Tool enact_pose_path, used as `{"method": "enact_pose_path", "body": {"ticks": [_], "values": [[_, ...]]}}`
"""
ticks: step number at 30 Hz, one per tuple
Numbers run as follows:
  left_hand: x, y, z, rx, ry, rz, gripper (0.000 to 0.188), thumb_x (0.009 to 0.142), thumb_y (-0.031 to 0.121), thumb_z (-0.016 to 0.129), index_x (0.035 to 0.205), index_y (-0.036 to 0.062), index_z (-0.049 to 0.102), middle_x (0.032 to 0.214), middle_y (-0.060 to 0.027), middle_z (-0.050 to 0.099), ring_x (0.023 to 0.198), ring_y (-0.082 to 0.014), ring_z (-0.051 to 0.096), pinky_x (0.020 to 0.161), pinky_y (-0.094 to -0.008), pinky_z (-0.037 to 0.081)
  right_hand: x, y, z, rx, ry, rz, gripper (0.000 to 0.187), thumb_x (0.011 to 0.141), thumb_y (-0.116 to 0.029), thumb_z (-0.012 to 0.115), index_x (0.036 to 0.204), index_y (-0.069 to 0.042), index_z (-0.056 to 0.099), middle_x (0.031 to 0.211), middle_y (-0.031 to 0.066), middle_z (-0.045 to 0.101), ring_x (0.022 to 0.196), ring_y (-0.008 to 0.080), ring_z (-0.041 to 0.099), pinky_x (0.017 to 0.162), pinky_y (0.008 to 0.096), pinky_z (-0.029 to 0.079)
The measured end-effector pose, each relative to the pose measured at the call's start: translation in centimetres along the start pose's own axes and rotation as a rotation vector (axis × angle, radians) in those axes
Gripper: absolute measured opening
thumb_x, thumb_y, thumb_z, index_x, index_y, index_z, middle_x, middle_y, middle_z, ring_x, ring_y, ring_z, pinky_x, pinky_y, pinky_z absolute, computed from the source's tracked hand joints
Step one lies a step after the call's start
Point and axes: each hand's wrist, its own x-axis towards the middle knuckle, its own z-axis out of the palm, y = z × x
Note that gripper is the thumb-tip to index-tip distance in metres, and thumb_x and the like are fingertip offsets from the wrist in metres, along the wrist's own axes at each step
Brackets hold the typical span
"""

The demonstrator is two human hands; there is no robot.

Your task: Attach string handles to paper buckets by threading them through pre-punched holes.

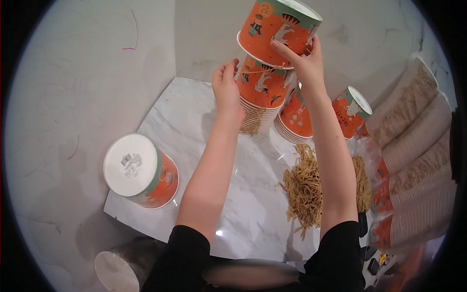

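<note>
Gripping the inverted orange-and-green paper tub: right hand has it high on the far side, thumb flat on the printed wall, other fingers wrapped round the right side, mostly hidden. Tub is tilted, white base up, rim down, directly over the tall nested tub stack; can't tell if it's touching. Left hand is just left of the stack top, fingers curled nearly closed on the end of a tan cord strand. Strand runs right from the fingertips, below the tub rim, to a knot near the right palm. Tan cord ends show on the stack's lower rims. Right of it: a short nested stack, then another inverted tub. Tan cord pile sits nearer, partly behind the right forearm. Lone inverted tub at table left. Wrapped stacks far right. Marble-pattern tabletop under it all.
</note>
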Motion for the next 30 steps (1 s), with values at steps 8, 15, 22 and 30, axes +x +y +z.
{"method": "enact_pose_path", "body": {"ticks": [8, 15, 22, 30], "values": [[4.1, -7.3, -4.5, 0.524, -0.003, 0.164, 0.029, 0.107, 0.027, 0.047, 0.111, 0.0000, 0.058, 0.115, -0.0143, 0.067, 0.106, -0.0212, 0.062, 0.095, -0.0351, 0.047, -0.9, 5.5, -0.6, -0.122, 0.010, 0.090, 0.084, 0.069, -0.029, 0.096, 0.131, 0.003, 0.048, 0.116, 0.0157, 0.070, 0.105, 0.0251, 0.071, 0.089, 0.0382, 0.060], [3.7, -5.4, -4.2, 0.099, 0.059, 0.006, 0.028, 0.105, 0.023, 0.048, 0.120, -0.0001, 0.054, 0.120, -0.0128, 0.063, 0.110, -0.0230, 0.061, 0.098, -0.0354, 0.047, -4.6, 7.8, -0.3, -0.144, 0.025, 0.093, 0.088, 0.068, -0.031, 0.096, 0.132, 0.002, 0.046, 0.122, 0.0178, 0.067, 0.109, 0.0264, 0.069, 0.093, 0.0387, 0.058], [4.3, -4.9, -5.2, 0.106, 0.120, -0.059, 0.040, 0.104, 0.027, 0.051, 0.129, -0.0044, 0.045, 0.130, -0.0203, 0.056, 0.120, -0.0268, 0.057, 0.103, -0.0390, 0.047, -5.5, 9.1, -0.4, -0.215, 0.013, 0.177, 0.110, 0.066, -0.035, 0.097, 0.148, 0.005, 0.035, 0.136, 0.0204, 0.053, 0.124, 0.0288, 0.059, 0.102, 0.0412, 0.053], [4.5, -4.9, -5.6, 0.066, 0.105, -0.126, 0.038, 0.105, 0.024, 0.049, 0.126, -0.0074, 0.043, 0.124, -0.0218, 0.058, 0.113, -0.0252, 0.060, 0.099, -0.0364, 0.052, -6.2, 9.5, -0.1, -0.368, 0.110, 0.172, 0.122, 0.062, -0.047, 0.097, 0.150, 0.006, 0.031, 0.140, 0.0254, 0.047, 0.130, 0.0350, 0.052, 0.107, 0.0452, 0.048]]}}
